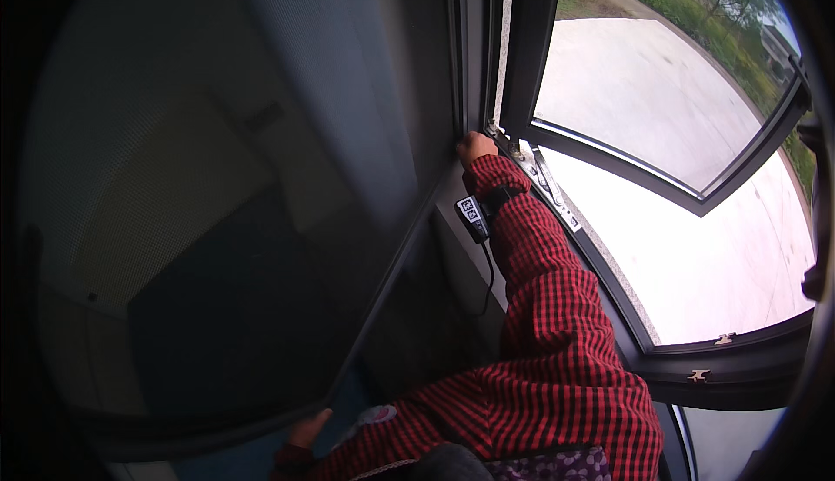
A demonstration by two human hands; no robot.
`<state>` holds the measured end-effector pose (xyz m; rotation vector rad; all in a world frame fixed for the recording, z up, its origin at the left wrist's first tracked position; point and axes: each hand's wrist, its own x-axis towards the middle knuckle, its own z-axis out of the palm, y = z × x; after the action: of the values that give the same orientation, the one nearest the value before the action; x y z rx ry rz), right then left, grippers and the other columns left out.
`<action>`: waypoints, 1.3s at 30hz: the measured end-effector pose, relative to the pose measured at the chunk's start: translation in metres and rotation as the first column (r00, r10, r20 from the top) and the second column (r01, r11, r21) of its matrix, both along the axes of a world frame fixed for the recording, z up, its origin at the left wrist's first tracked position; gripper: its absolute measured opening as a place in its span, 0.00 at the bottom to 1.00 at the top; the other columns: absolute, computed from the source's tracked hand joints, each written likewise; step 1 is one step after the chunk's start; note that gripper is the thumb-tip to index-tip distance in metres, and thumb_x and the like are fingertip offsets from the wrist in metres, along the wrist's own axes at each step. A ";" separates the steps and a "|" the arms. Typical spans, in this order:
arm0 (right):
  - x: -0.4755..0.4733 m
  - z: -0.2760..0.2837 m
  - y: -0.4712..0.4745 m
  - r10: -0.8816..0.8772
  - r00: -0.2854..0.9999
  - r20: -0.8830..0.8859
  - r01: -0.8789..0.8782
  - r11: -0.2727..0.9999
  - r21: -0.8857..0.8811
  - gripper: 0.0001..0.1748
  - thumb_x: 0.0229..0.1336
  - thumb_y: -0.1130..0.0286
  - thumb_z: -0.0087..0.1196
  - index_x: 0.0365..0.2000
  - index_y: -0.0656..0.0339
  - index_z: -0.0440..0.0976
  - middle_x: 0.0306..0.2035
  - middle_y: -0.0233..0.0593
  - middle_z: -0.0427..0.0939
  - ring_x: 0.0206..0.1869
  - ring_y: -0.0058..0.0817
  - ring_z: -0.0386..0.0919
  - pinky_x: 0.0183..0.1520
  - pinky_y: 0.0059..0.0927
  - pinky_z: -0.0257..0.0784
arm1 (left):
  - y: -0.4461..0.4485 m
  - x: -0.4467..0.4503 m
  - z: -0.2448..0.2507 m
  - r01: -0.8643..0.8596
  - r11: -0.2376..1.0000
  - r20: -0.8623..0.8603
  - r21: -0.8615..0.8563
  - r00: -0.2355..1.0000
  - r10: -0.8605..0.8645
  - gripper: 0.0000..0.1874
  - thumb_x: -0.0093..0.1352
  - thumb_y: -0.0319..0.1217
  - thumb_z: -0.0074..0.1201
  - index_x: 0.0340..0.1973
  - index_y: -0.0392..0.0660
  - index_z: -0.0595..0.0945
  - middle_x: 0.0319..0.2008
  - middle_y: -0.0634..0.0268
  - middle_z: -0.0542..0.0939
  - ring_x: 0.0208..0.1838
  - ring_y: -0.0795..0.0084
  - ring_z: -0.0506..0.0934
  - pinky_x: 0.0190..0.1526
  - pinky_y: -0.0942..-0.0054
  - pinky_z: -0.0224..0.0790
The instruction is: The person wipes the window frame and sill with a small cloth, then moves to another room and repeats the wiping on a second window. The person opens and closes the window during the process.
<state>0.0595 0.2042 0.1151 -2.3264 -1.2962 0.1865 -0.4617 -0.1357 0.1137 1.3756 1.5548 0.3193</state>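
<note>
A large dark mesh screen panel [391,266] in a slim frame stands open on the left. My left hand [310,429] grips its near lower corner, thumb on the edge and the other fingers mostly hidden. My right hand [477,147] is curled against the dark window frame [464,57], close to where the panel meets it; what its fingers hold is hidden. Just right of that hand is a metal friction stay [548,181] on the sill. Beyond it the glazed window sash [620,155] is swung outward.
A small device with a printed code and a cable [471,217] is strapped to my right forearm. Metal catches [698,374] sit on the near frame. Outside lie pale paving [711,266] and greenery.
</note>
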 end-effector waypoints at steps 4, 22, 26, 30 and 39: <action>-0.012 0.016 0.000 -0.068 0.993 -0.101 0.053 0.988 -0.142 0.15 0.40 0.63 0.55 0.31 0.57 0.77 0.35 0.47 0.76 0.40 0.42 0.75 0.44 0.38 0.70 | -0.023 0.004 -0.014 -0.038 0.997 -0.018 -0.070 0.999 0.037 0.24 0.60 0.41 0.53 0.44 0.35 0.74 0.43 0.54 0.75 0.47 0.65 0.72 0.50 0.71 0.59; -0.048 -0.047 -0.008 0.057 0.996 -0.072 -0.060 0.997 -0.040 0.12 0.43 0.64 0.50 0.30 0.57 0.76 0.34 0.49 0.76 0.40 0.42 0.74 0.45 0.38 0.68 | 0.040 -0.067 -0.137 0.062 0.996 0.127 0.058 0.989 -0.069 0.22 0.59 0.42 0.55 0.39 0.35 0.76 0.37 0.57 0.77 0.41 0.71 0.73 0.43 0.72 0.63; -0.065 -0.082 0.010 0.011 0.998 -0.068 -0.007 0.998 0.055 0.11 0.44 0.65 0.50 0.29 0.55 0.76 0.32 0.46 0.76 0.39 0.42 0.74 0.44 0.38 0.69 | 0.046 -0.076 -0.156 0.153 0.987 0.022 0.043 0.988 -0.154 0.23 0.59 0.42 0.55 0.41 0.37 0.76 0.39 0.55 0.77 0.44 0.64 0.73 0.47 0.69 0.62; -0.057 -0.093 0.017 -0.085 0.991 0.100 0.087 0.996 -0.014 0.11 0.46 0.62 0.51 0.29 0.55 0.76 0.31 0.46 0.76 0.38 0.43 0.74 0.41 0.40 0.70 | 0.037 -0.062 -0.158 0.144 0.988 -0.005 0.060 0.990 -0.144 0.22 0.60 0.43 0.53 0.40 0.37 0.75 0.40 0.55 0.76 0.45 0.61 0.73 0.48 0.67 0.61; -0.004 -0.056 0.005 0.243 0.955 0.167 -0.176 0.924 -0.339 0.13 0.41 0.63 0.53 0.30 0.55 0.77 0.30 0.46 0.77 0.37 0.43 0.75 0.38 0.38 0.71 | 0.048 -0.025 -0.124 0.154 0.987 -0.057 -0.055 0.986 -0.157 0.21 0.62 0.42 0.51 0.40 0.36 0.75 0.39 0.53 0.76 0.43 0.60 0.74 0.46 0.69 0.63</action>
<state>0.0556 0.2092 0.0588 -2.5235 -1.7363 0.2473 -0.4869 -0.0878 -0.0101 1.4688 1.4842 0.1422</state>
